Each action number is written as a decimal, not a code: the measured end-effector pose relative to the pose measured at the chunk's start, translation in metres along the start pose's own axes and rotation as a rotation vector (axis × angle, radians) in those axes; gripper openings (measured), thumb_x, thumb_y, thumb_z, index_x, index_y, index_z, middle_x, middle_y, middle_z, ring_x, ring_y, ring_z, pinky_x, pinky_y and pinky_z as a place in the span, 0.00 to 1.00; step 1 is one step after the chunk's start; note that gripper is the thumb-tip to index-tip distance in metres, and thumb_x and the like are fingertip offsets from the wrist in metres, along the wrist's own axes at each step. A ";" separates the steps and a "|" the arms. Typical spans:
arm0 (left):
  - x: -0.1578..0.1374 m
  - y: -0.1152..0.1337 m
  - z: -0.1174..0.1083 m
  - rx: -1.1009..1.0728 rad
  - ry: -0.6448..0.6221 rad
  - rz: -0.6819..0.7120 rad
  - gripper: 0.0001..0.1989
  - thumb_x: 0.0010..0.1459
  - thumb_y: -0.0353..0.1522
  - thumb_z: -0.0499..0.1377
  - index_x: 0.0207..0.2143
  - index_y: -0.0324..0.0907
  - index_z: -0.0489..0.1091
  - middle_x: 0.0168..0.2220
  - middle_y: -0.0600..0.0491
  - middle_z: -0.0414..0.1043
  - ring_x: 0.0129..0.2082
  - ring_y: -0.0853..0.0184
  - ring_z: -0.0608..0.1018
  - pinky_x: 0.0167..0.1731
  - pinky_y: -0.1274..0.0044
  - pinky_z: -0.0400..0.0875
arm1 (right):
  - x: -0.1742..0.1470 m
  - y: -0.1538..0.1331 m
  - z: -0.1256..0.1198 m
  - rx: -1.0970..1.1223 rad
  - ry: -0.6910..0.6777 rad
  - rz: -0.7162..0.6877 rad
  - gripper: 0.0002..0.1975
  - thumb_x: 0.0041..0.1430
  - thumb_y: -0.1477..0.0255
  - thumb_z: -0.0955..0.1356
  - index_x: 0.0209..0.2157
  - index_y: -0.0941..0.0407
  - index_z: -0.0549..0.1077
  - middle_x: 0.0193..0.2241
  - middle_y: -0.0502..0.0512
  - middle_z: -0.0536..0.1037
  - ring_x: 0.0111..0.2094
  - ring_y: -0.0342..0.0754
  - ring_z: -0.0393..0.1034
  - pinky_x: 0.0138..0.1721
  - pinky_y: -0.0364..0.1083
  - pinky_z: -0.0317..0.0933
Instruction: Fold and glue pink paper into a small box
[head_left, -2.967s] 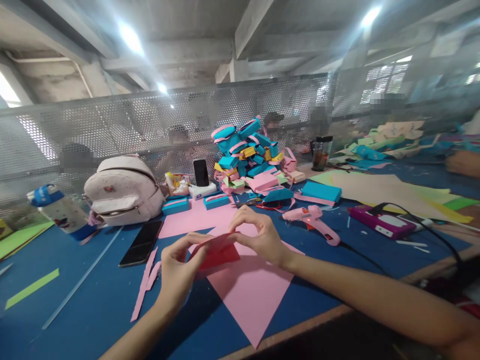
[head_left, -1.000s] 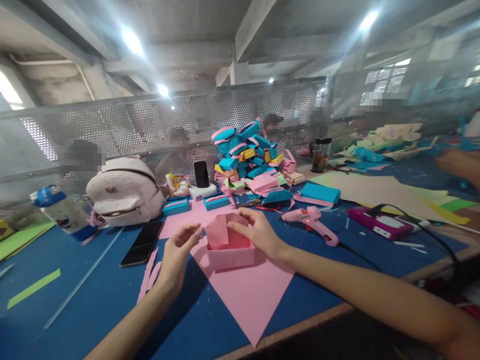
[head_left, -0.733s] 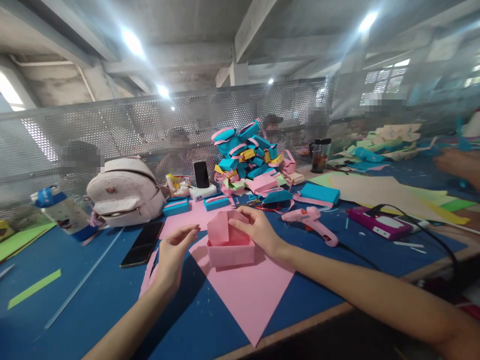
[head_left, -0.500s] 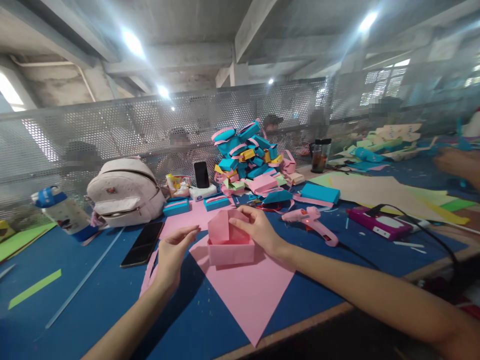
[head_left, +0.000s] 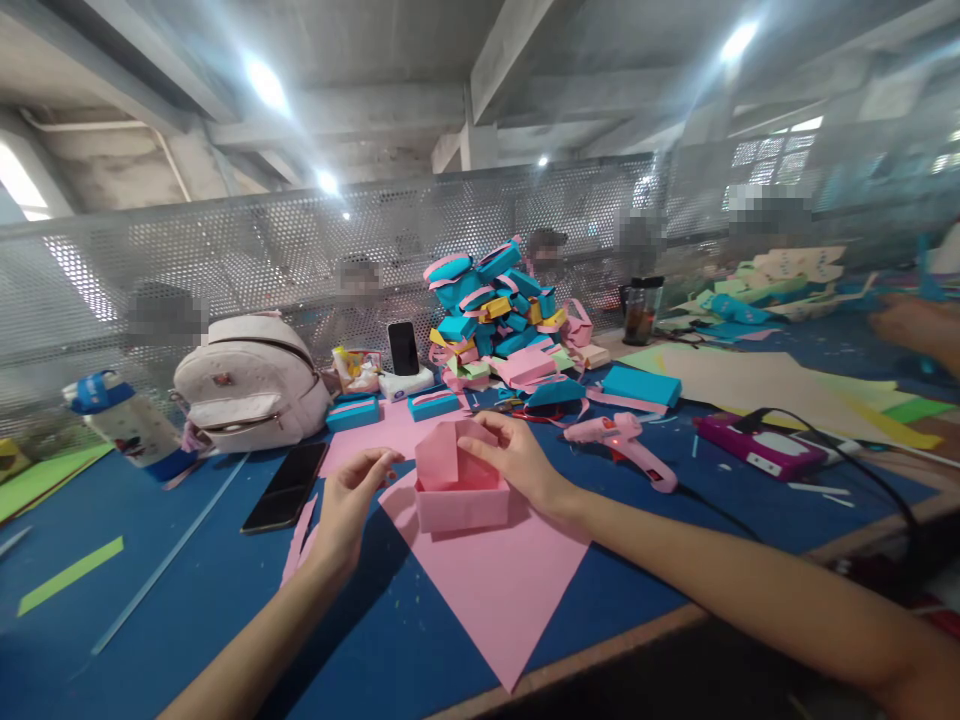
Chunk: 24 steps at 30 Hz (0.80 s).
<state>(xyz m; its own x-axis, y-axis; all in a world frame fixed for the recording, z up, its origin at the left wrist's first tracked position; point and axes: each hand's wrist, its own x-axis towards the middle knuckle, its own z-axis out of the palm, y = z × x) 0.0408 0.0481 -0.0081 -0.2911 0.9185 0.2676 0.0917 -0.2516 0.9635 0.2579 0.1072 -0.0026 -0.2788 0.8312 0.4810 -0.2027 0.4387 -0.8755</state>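
Observation:
A small pink paper box (head_left: 463, 508) stands on a pink paper sheet (head_left: 504, 590), with a folded flap upright inside it. My right hand (head_left: 514, 455) is closed on the box's back right side, its thumb against the flap and its other fingers behind. To the left of the box, and apart from it, is my left hand (head_left: 352, 495). Its thumb and fingertips are pinched together; whether something thin is between them I cannot make out. Pink paper strips (head_left: 300, 540) lie beside my left wrist.
A pink glue gun (head_left: 619, 445) with a cord lies to the right, near a purple power bank (head_left: 757, 447). Behind is a pile of blue and pink paper boxes (head_left: 502, 310). A black phone (head_left: 285, 487) and white backpack (head_left: 255, 385) are left. Another person's hand (head_left: 915, 325) is far right.
My left hand has shifted very slightly, its fingers curling a little more. My right hand and the pink paper box stay in place.

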 end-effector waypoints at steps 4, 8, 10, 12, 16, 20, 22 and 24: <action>0.003 -0.004 -0.003 0.009 0.040 -0.003 0.16 0.46 0.40 0.70 0.36 0.41 0.80 0.36 0.48 0.81 0.34 0.67 0.78 0.38 0.77 0.72 | 0.000 0.001 0.000 -0.007 0.005 -0.002 0.13 0.50 0.61 0.73 0.26 0.56 0.70 0.25 0.48 0.68 0.28 0.45 0.62 0.31 0.43 0.58; 0.003 -0.002 -0.004 0.013 0.066 -0.008 0.16 0.44 0.40 0.70 0.35 0.41 0.81 0.38 0.45 0.81 0.40 0.60 0.80 0.40 0.73 0.73 | 0.000 0.000 0.000 -0.019 0.009 0.004 0.13 0.50 0.61 0.73 0.26 0.55 0.70 0.26 0.49 0.69 0.29 0.45 0.62 0.30 0.43 0.58; 0.003 -0.001 -0.003 0.015 0.077 -0.009 0.16 0.44 0.40 0.71 0.34 0.40 0.81 0.38 0.44 0.81 0.42 0.58 0.80 0.40 0.72 0.74 | 0.000 -0.001 0.000 -0.022 0.011 0.004 0.13 0.50 0.61 0.73 0.26 0.55 0.71 0.26 0.49 0.69 0.29 0.46 0.63 0.30 0.43 0.59; 0.002 0.000 -0.003 0.016 0.086 -0.009 0.15 0.43 0.39 0.71 0.33 0.41 0.81 0.37 0.45 0.81 0.42 0.58 0.80 0.40 0.72 0.74 | 0.000 -0.001 0.000 -0.021 0.011 0.004 0.13 0.50 0.61 0.73 0.26 0.55 0.71 0.26 0.49 0.69 0.29 0.46 0.63 0.30 0.43 0.59; 0.002 0.001 -0.002 0.014 0.089 -0.007 0.13 0.43 0.39 0.71 0.31 0.41 0.80 0.36 0.46 0.81 0.41 0.60 0.80 0.39 0.74 0.73 | 0.000 0.001 -0.001 -0.011 0.009 -0.002 0.12 0.50 0.62 0.73 0.27 0.55 0.71 0.26 0.49 0.69 0.29 0.45 0.63 0.30 0.43 0.59; 0.001 0.003 0.000 0.017 0.086 0.010 0.11 0.42 0.38 0.72 0.26 0.41 0.78 0.30 0.51 0.78 0.34 0.66 0.78 0.34 0.78 0.71 | 0.001 0.004 -0.001 0.003 0.005 -0.005 0.12 0.50 0.63 0.73 0.27 0.56 0.71 0.25 0.48 0.68 0.29 0.45 0.62 0.29 0.43 0.59; 0.000 0.003 0.000 0.026 0.077 0.018 0.12 0.42 0.37 0.72 0.23 0.40 0.75 0.26 0.55 0.74 0.29 0.71 0.75 0.30 0.80 0.69 | 0.001 0.004 -0.001 0.008 0.005 -0.004 0.12 0.50 0.63 0.73 0.27 0.56 0.71 0.26 0.48 0.69 0.29 0.45 0.62 0.30 0.43 0.59; 0.000 0.003 0.001 0.041 0.058 0.021 0.14 0.42 0.38 0.71 0.21 0.40 0.72 0.22 0.57 0.69 0.25 0.73 0.71 0.27 0.82 0.65 | 0.001 0.003 -0.001 0.007 0.006 0.002 0.12 0.50 0.62 0.73 0.27 0.56 0.71 0.26 0.49 0.69 0.29 0.45 0.63 0.30 0.43 0.60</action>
<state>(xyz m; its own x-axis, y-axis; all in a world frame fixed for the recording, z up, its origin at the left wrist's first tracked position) 0.0421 0.0471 -0.0049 -0.3437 0.8934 0.2893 0.1371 -0.2570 0.9566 0.2578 0.1095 -0.0051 -0.2739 0.8337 0.4794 -0.2087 0.4351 -0.8759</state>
